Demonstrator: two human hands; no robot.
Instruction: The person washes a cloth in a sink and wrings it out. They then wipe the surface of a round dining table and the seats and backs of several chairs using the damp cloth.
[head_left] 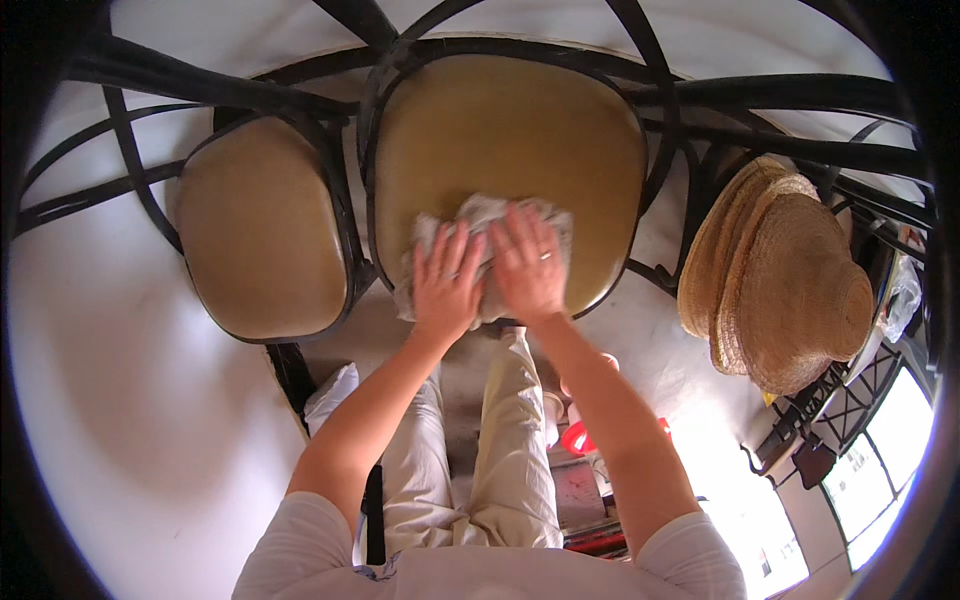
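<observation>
A crumpled pale grey cloth (487, 208) lies on the near part of a tan padded chair seat (500, 120) with a black frame. My left hand (445, 282) rests flat on the cloth's left half, fingers stretched out and a little apart. Beside it, my right hand (528, 268) presses on the right half with its fingers extended, a ring on one of them. Both palms face down, so the cloth beneath them is partly hidden. The two hands are close together but not overlapping.
A second tan-seated chair (262, 230) stands to the left. On the right, a stack of woven straw hats (780, 270) sits beside black chair frames. Red items (578, 438) are on the floor by my legs. Bright windows (880, 460) are at the lower right.
</observation>
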